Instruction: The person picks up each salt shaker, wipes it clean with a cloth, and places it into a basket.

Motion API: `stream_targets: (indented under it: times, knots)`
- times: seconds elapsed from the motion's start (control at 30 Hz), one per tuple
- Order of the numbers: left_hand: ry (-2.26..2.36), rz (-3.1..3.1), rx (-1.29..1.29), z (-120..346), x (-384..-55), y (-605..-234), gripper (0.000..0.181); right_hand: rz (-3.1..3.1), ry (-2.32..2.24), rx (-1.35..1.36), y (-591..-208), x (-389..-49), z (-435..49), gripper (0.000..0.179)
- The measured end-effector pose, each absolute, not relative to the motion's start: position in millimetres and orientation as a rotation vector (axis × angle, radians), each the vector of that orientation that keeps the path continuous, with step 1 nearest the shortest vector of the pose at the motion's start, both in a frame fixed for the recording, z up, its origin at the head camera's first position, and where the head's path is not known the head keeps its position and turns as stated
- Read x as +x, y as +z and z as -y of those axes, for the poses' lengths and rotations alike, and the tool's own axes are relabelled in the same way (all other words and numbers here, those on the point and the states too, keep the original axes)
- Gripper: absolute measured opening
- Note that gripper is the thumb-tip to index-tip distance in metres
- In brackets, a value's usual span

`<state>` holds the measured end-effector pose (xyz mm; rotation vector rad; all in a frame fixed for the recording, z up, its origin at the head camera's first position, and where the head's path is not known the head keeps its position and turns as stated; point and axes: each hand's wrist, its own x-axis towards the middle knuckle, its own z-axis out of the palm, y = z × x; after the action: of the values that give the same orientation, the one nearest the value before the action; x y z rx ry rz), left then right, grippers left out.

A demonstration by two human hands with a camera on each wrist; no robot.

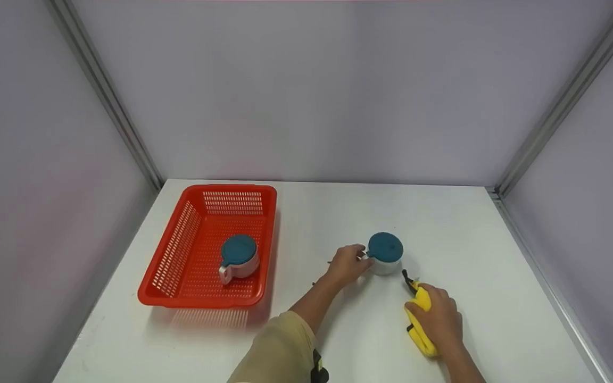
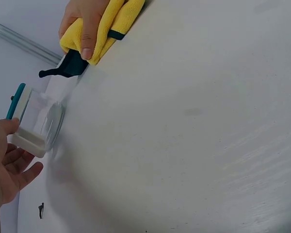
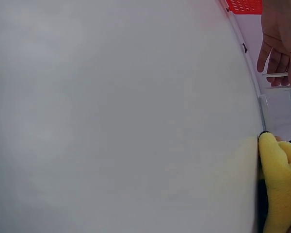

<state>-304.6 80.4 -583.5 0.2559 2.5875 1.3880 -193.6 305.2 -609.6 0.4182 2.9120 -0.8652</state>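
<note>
A clear glass jar (image 1: 386, 267) with a teal lid and a white handle stands upright on the table. My left hand (image 1: 347, 265) holds it by the handle, the thumb (image 2: 8, 125) close under the lid and the other fingers on the handle's far side. To the right, my right hand (image 1: 441, 315) grips a folded yellow cloth (image 1: 420, 340) with dark trim. From the cloth's front end sticks out a dark green piece (image 2: 73, 64) with a thin tip, pointing towards the jar. The right hand hardly shows in the right wrist view.
A red plastic basket (image 1: 149, 290) sits on the left of the white table (image 1: 328, 213). In it lies a second teal-lidded jar (image 1: 240, 258) with a white handle. Pale walls (image 1: 306, 96) enclose the table at the back and sides. A small dark piece (image 2: 40, 210) appears beyond the left hand.
</note>
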Motion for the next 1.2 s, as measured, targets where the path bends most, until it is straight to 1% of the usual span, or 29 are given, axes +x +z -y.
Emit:
stream_targets:
  times: [0.17, 0.4, 0.5, 0.73, 1.0, 1.2]
  knots:
    - [1.372, -2.59, 0.222, -79.1, -303.4, -583.4, 0.04, -2.898, -0.857, 0.425, -609.9, -192.5, -305.3, 0.072]
    - [1.397, -2.603, 0.201, -78.9, -302.6, -589.8, 0.038, -2.907, -0.855, 0.421, -609.0, -192.4, -305.3, 0.071]
    - [1.383, -2.625, 0.21, -78.0, -302.6, -591.6, 0.035, -2.907, -0.857, 0.418, -609.4, -192.5, -305.2, 0.072]
    - [1.338, -2.677, 0.251, -74.5, -304.0, -590.0, 0.02, -2.911, -0.872, 0.426, -609.3, -192.5, -305.4, 0.072]
    - [1.303, -2.775, 0.361, -66.4, -303.1, -590.7, 0.013, -2.931, -0.855, 0.405, -609.5, -193.7, -305.2, 0.071]
    - [1.337, -2.794, 0.319, -58.3, -301.7, -590.7, 0.01, -2.929, -0.857, 0.406, -609.9, -193.1, -305.9, 0.073]
